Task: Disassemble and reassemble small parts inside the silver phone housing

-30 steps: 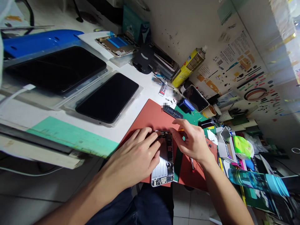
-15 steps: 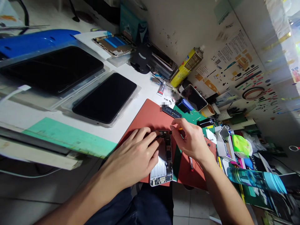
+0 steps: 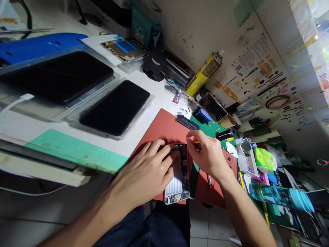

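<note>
An opened phone body (image 3: 177, 185) lies on a red mat (image 3: 160, 128), its silver inside and dark circuit parts facing up. My left hand (image 3: 151, 171) rests over its left side, fingers bent and pressed on the frame near the top. At the phone's upper right, my right hand (image 3: 209, 152) is closed in a pinch round a thin tool with an orange part (image 3: 196, 142); the tool's tip is hidden or too small to tell. A black battery (image 3: 189, 122) lies just beyond my right fingers. Under my right wrist is a small red-ended screwdriver (image 3: 210, 181).
Two black-screened devices, a large one (image 3: 59, 75) and a smaller one (image 3: 115, 108), lie at the left. Behind the mat stand a yellow spray can (image 3: 205, 73) and a propped phone (image 3: 212, 107). At right are a white box (image 3: 246, 157) and a blue bottle (image 3: 280, 196).
My right hand has shifted very slightly at the phone's top edge, still pinching the tool. My left hand and the phone body have not visibly moved.
</note>
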The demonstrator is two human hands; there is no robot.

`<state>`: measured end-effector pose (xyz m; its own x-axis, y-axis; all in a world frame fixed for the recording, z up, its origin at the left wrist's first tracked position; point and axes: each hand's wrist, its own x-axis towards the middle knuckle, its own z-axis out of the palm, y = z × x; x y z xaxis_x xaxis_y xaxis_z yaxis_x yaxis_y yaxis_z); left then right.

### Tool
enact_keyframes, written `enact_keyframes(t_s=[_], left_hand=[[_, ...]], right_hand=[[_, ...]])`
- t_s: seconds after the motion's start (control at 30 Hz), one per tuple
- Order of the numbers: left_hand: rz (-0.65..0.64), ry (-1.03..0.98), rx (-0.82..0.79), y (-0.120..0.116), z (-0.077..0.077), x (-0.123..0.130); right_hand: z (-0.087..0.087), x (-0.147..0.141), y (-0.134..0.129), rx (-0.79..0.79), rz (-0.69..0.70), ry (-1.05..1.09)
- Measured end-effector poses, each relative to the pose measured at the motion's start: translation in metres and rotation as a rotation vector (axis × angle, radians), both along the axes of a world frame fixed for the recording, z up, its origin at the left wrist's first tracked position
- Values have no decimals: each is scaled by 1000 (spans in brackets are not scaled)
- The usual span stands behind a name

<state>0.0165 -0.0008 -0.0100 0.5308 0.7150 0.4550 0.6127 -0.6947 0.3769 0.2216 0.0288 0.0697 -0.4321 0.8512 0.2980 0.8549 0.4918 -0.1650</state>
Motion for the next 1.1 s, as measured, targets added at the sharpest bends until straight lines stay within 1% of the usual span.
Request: enact_keyframes(t_s=[0.43,0.5,0.6,0.67,0.77,0.83,0.93,1.03,1.1], left_hand=[[-4,5,6,0,-1,0],[-5,9,5,1,-1,-1],[-9,17,10,0,-1,-2],[-10,17,25,0,-3,-2],[-8,26,54,1,-5,-3],[-6,39,73,1,-7,-4],[-13,45,101,2,-8,-4],[-24,42,119,4,-9,-5],[-29,41,124,6,-10,-5]], right_hand=[[-3,-2,-1,-28,-28,-11],[-1,-2,-2,-30,-41,-21],[6,0,-8,2,-54,13],[11,6,-17,75,-109,84],[11,18,-35,206,-269,155],[1,25,-49,271,-366,132],[-24,29,-65,345,-486,31],[-51,24,-72,341,-570,-45],[-64,19,-73,314,-606,-66]])
